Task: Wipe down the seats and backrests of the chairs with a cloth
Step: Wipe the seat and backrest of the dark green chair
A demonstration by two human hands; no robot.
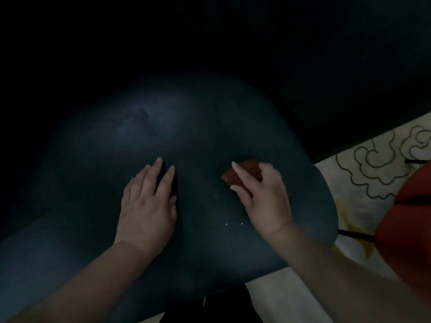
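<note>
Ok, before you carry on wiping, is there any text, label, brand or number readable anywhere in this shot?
None can be read.
Chair seat: dark and plain, no label or brand showing.
Cloth in the right hand: reddish-brown, no tag visible.
Floor covering: only dark swirl outlines, a pattern and not letters.
Red object at the right edge: no marking visible.
The upper part of the picture is too dark to tell.
</note>
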